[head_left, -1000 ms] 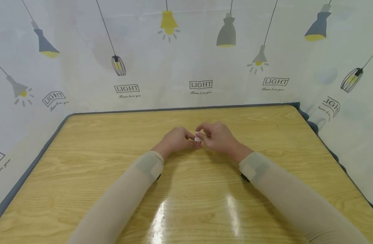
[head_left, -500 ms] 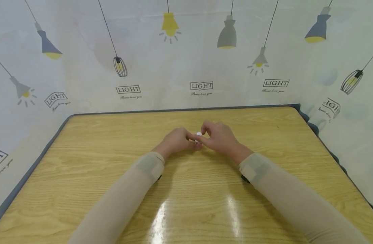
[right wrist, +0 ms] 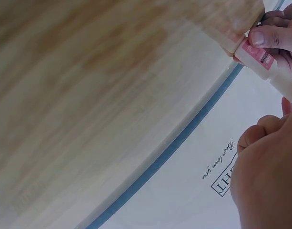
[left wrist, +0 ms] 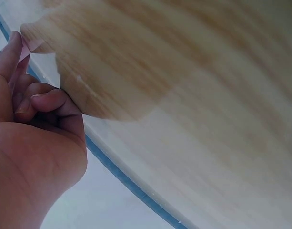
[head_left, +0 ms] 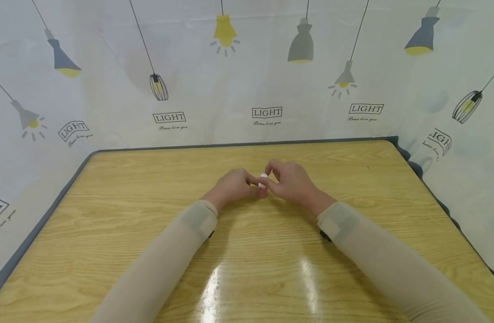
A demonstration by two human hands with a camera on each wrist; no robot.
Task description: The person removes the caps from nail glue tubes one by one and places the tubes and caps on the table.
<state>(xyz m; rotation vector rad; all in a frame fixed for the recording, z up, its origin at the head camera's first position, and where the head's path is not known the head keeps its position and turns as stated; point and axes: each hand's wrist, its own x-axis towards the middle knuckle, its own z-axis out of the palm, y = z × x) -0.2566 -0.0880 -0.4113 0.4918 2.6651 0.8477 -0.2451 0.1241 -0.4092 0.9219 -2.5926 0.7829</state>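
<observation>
A small white bottle (head_left: 263, 191) with a pink-and-red label stands on the wooden table between the two hands. My left hand (head_left: 236, 185) grips its body from the left; in the right wrist view the left thumb lies on the bottle (right wrist: 256, 58) beside the label. My right hand (head_left: 292, 180) is at the top, with thumb and index finger curled about the white cap (head_left: 264, 175). The cap end runs out of the right wrist view's edge. In the left wrist view, my left hand (left wrist: 45, 119) hides most of the bottle, and only a pinkish bit shows.
The wooden table (head_left: 267, 251) has a dark blue edge strip (head_left: 214, 146) along its back and sides. Pale wall covering (head_left: 227, 98) printed with lamps and the word LIGHT rises behind it. Both forearms wear light sleeves.
The right thumb and index finger have shifted about the cap, spreading from it and then drawing in again. The left hand and the bottle have stayed nearly in place.
</observation>
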